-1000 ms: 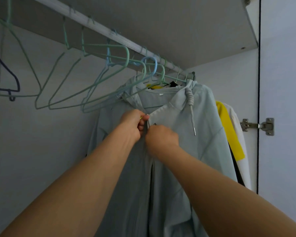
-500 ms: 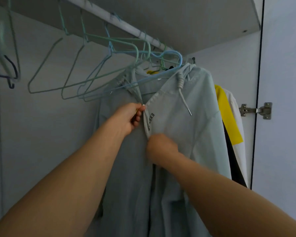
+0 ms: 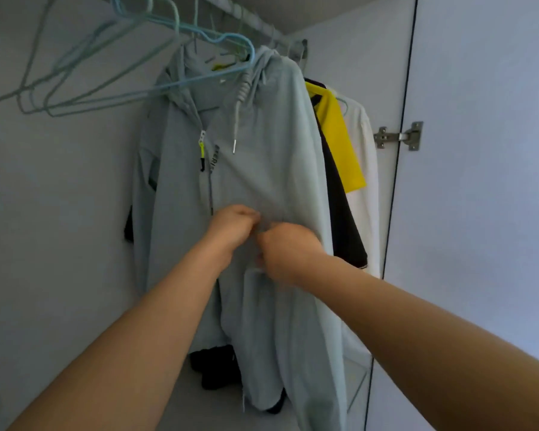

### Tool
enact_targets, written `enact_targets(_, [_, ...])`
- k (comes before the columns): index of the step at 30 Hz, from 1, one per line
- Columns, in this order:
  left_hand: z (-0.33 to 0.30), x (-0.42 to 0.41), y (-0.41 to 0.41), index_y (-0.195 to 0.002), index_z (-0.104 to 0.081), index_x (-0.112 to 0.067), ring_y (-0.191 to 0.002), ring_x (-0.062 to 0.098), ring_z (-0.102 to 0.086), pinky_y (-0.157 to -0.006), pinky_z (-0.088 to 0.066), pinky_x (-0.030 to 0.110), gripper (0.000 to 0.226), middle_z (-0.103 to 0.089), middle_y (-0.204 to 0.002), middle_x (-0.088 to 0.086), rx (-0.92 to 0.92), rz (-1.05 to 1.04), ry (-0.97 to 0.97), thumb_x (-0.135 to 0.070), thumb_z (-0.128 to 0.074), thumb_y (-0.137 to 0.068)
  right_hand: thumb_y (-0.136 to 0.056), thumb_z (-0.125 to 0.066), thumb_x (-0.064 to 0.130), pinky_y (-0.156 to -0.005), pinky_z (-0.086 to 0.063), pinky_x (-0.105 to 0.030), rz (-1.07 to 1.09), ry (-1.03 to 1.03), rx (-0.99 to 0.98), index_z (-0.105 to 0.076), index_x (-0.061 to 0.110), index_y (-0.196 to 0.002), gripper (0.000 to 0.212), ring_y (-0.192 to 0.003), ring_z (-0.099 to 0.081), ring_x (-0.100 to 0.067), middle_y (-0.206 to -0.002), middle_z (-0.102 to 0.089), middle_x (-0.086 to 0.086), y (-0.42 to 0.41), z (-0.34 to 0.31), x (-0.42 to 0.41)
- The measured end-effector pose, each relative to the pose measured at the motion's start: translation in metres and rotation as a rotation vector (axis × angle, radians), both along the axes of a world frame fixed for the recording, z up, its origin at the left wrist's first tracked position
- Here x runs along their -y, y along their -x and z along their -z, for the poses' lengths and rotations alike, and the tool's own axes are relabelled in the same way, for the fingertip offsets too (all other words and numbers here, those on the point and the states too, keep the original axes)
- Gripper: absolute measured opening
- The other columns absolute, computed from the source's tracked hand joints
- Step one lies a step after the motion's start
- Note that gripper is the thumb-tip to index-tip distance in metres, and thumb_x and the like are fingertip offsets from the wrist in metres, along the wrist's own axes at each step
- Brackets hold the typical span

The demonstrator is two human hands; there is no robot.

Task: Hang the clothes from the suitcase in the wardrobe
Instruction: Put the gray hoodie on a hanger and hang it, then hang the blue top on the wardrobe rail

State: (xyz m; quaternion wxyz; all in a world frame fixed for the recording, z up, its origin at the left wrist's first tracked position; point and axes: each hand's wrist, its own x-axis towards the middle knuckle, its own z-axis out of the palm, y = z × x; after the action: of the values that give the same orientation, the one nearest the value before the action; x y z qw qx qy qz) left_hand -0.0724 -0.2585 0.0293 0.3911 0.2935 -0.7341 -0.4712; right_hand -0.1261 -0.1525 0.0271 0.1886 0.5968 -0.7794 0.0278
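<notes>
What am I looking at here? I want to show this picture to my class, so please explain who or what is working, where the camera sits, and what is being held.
No machine is at work here: these are a person's two bare arms. The camera is worn on the person's head and looks forward and down, so you see the scene as they do, inside a wardrobe.

A pale grey hooded jacket hangs from the rail on a light blue hanger. The left hand and the right hand meet at the jacket's front, about halfway down, with fingers curled into the fabric. What exactly they pinch there is hidden.

The zip pull, with a yellow tab, hangs higher up near the collar. Behind the jacket hang a yellow garment, a black one and a white one. Empty hangers crowd the rail on the left.
</notes>
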Motion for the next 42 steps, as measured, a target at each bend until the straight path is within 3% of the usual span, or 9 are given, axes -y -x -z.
enact_targets(3, [0.059, -0.030, 0.011, -0.063, -0.058, -0.016, -0.072, 0.020, -0.055, -0.069, -0.042, 0.029, 0.027, -0.060, -0.068, 0.010, 0.094, -0.038, -0.075, -0.011, -0.062, -0.089, -0.096, -0.052, 0.034, -0.091, -0.045, -0.033, -0.016, -0.505, 0.126, -0.058, 0.016, -0.128, 0.037, -0.115, -0.057, -0.027, -0.127, -0.059, -0.007, 0.015, 0.048, -0.049])
enact_targets(6, [0.119, -0.086, 0.027, -0.066, -0.057, -0.009, -0.061, 0.021, -0.053, -0.045, -0.042, 0.017, 0.024, -0.058, -0.067, 0.013, 0.193, 0.021, -0.218, -0.006, -0.059, -0.090, -0.094, -0.057, 0.039, -0.095, -0.045, -0.031, 0.099, -0.729, 0.619, -0.048, 0.018, -0.138, 0.049, -0.112, -0.061, -0.021, -0.118, -0.062, -0.003, 0.032, 0.081, -0.129])
enact_targets(8, [0.154, -0.130, 0.041, -0.067, -0.056, -0.008, -0.054, 0.017, -0.051, -0.037, -0.038, 0.015, 0.025, -0.059, -0.066, 0.012, 0.286, 0.088, -0.302, -0.002, -0.056, -0.091, -0.095, -0.056, 0.037, -0.099, -0.044, -0.032, 0.183, -0.622, 0.704, -0.049, 0.015, -0.136, 0.047, -0.106, -0.064, -0.020, -0.106, -0.065, -0.002, 0.052, 0.095, -0.184])
enact_targets(15, [0.209, -0.331, 0.111, -0.074, -0.054, -0.014, -0.045, 0.006, -0.057, -0.054, -0.039, 0.020, 0.022, -0.058, -0.068, 0.004, 0.468, 0.423, -0.382, -0.009, -0.053, -0.096, -0.098, -0.050, 0.032, -0.093, -0.053, -0.035, 0.647, -0.385, 0.924, -0.056, 0.000, -0.125, 0.042, -0.103, -0.068, -0.021, -0.117, -0.067, -0.010, 0.127, 0.151, -0.416])
enact_targets(19, [0.224, -0.441, 0.141, -0.080, -0.057, -0.011, -0.065, 0.015, -0.059, -0.060, -0.044, 0.024, 0.015, -0.061, -0.073, 0.005, 0.488, 0.639, -0.467, -0.009, -0.056, -0.095, -0.098, -0.050, 0.027, -0.095, -0.052, -0.035, 0.860, -0.217, 1.015, -0.058, -0.003, -0.123, 0.040, -0.104, -0.067, -0.024, -0.114, -0.069, -0.014, 0.140, 0.174, -0.529])
enact_targets(23, [0.239, -0.538, 0.163, -0.087, -0.059, -0.007, -0.066, 0.016, -0.059, -0.060, -0.045, 0.023, 0.006, -0.062, -0.077, 0.008, 0.566, 0.793, -0.507, -0.008, -0.058, -0.093, -0.100, -0.045, 0.021, -0.090, -0.051, -0.028, 1.088, -0.005, 1.097, -0.053, 0.001, -0.123, 0.032, -0.102, -0.067, -0.022, -0.116, -0.067, -0.010, 0.149, 0.197, -0.617])
enact_targets(26, [0.253, -0.582, 0.184, -0.089, -0.060, -0.005, -0.066, 0.016, -0.061, -0.059, -0.046, 0.023, 0.005, -0.064, -0.080, 0.009, 0.612, 0.878, -0.514, -0.009, -0.060, -0.093, -0.100, -0.040, 0.042, -0.092, -0.052, -0.036, 1.146, 0.085, 1.099, -0.064, -0.004, -0.110, 0.052, -0.095, -0.069, -0.027, -0.104, -0.072, -0.013, 0.156, 0.216, -0.666])
enact_targets(37, [0.376, -0.665, 0.258, -0.073, -0.054, -0.008, -0.055, 0.014, -0.049, -0.054, -0.036, 0.022, 0.023, -0.054, -0.068, 0.008, 0.812, 1.001, -0.578, -0.005, -0.055, -0.095, -0.098, -0.048, 0.035, -0.094, -0.047, -0.046, 1.294, 0.076, 1.161, -0.060, -0.010, -0.115, 0.049, -0.107, -0.060, -0.039, -0.114, -0.063, -0.027, 0.185, 0.344, -0.752])
enact_targets(42, [0.477, -0.703, 0.280, -0.081, -0.058, -0.007, -0.056, 0.012, -0.054, -0.047, -0.043, 0.016, 0.015, -0.060, -0.069, 0.007, 0.863, 0.941, -0.595, -0.008, -0.056, -0.096, -0.097, -0.049, 0.036, -0.086, -0.049, -0.034, 1.418, 0.054, 1.084, -0.065, -0.003, -0.114, 0.045, -0.104, -0.064, -0.028, -0.112, -0.068, -0.017, 0.208, 0.452, -0.781])
